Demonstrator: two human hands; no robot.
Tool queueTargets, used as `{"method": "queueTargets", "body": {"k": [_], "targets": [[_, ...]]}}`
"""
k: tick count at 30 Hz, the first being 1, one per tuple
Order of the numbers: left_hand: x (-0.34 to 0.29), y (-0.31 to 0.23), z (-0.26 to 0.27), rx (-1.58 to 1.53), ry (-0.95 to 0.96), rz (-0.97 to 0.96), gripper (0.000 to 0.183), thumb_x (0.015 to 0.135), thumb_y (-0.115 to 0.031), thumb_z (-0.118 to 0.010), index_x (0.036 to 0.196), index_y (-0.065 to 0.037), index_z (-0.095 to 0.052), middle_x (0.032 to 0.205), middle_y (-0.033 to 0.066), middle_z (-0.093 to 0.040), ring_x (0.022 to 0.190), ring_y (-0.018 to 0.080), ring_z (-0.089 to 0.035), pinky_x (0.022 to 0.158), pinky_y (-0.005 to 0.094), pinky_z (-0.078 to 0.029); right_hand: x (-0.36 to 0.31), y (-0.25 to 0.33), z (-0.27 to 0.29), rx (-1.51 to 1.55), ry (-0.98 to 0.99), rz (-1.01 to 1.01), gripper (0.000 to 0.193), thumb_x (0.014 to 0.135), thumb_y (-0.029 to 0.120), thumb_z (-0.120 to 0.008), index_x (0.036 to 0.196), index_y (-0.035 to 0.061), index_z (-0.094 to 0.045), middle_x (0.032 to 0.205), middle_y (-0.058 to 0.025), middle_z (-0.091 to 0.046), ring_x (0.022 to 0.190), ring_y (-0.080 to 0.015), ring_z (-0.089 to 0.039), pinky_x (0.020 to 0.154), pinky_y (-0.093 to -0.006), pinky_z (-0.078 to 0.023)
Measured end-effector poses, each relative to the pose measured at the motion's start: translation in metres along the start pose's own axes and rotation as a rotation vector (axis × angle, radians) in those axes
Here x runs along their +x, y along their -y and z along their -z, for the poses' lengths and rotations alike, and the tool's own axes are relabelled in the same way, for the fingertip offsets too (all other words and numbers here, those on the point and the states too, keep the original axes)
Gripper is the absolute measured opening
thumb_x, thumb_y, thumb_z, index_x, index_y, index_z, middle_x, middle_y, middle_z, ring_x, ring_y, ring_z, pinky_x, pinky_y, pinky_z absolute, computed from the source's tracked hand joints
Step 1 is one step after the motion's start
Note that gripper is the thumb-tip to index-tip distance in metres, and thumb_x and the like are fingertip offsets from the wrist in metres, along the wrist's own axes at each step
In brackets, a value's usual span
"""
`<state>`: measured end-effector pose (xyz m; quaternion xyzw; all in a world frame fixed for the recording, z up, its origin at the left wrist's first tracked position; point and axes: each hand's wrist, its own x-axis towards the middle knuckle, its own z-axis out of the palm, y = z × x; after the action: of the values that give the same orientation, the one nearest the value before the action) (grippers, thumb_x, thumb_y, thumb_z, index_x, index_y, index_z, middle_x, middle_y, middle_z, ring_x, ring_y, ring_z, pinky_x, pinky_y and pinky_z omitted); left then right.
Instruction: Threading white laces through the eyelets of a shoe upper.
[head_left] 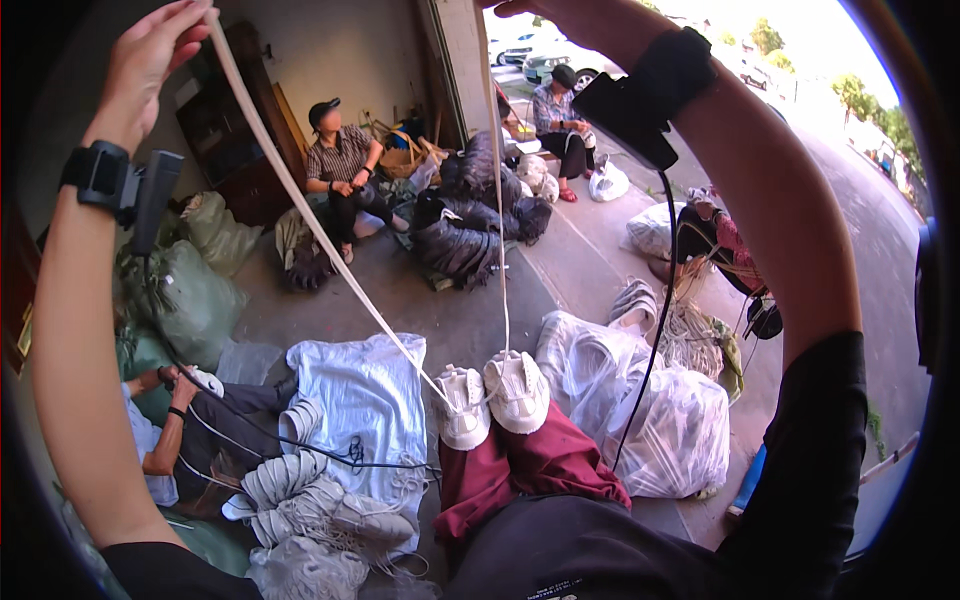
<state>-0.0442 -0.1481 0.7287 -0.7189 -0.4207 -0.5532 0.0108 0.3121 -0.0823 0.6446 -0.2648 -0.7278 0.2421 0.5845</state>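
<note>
Two pale beige and white sneakers, the left shoe (462, 420) and the right shoe (518, 395), rest side by side on my lap in dark red trousers (480, 490). A long, flat white shoelace (300, 197) rises taut from the left shoe to my left hand (155, 55), high at the upper left, which pinches its end. Another white length (503, 230) goes straight up from the right shoe to my right hand (515, 6) at the top edge. Only part of that hand shows; its fingers appear closed on the lace, the rest being cut off.
On my left, a seated co-worker's hands (180, 385) work beside a white cloth (365, 370) and heaped grey shoes (310, 495). Plastic-wrapped shoes (650, 420) stand on my right. Black bundled shoes (465, 240) lie ahead near seated people. Green sacks (190, 300) line the left side.
</note>
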Motion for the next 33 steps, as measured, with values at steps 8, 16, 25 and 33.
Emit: {"method": "queueTargets", "body": {"k": [8,16,25,33], "targets": [[-0.020,-0.120,-0.092,-0.080,0.050,-0.016,0.014,0.092,-0.019,-0.065,0.086,-0.006,-0.067,0.077,0.0025,-0.067,0.065,0.0079,-0.060,0.060,0.0210,-0.048,-0.004,0.074,-0.025,0.070,-0.025,0.108,0.025,0.093,0.018,-0.060,0.083,-0.0024,-0.069,0.075,-0.0090,-0.070,0.059,-0.0132,-0.062,0.052,-0.0250,-0.052],[-0.002,-0.158,-0.098,-0.112,0.092,-0.068,0.014,0.091,-0.017,-0.066,0.094,-0.004,-0.069,0.080,0.0030,-0.068,0.066,0.0082,-0.060,0.061,0.0209,-0.049,0.007,0.109,-0.017,0.141,-0.060,0.182,0.023,0.091,0.016,-0.061,0.079,-0.0026,-0.069,0.070,-0.0073,-0.067,0.057,-0.0132,-0.063,0.050,-0.0252,-0.051],[-0.019,-0.137,-0.096,-0.118,0.084,0.012,0.012,0.091,-0.017,-0.065,0.091,-0.006,-0.068,0.079,0.0012,-0.067,0.065,0.0068,-0.058,0.061,0.0204,-0.048,-0.001,0.094,-0.031,0.100,-0.092,0.202,0.020,0.089,0.015,-0.063,0.082,-0.0019,-0.070,0.070,-0.0079,-0.068,0.054,-0.0149,-0.062,0.047,-0.0270,-0.051],[-0.030,-0.110,-0.097,-0.024,0.047,-0.015,0.011,0.094,-0.015,-0.062,0.089,-0.006,-0.066,0.076,-0.0002,-0.064,0.064,0.0057,-0.059,0.059,0.0168,-0.049,-0.008,0.059,-0.018,0.099,-0.004,0.284,0.018,0.088,0.014,-0.063,0.079,0.0000,-0.070,0.070,-0.0071,-0.068,0.059,-0.0147,-0.064,0.053,-0.0260,-0.053]]}}
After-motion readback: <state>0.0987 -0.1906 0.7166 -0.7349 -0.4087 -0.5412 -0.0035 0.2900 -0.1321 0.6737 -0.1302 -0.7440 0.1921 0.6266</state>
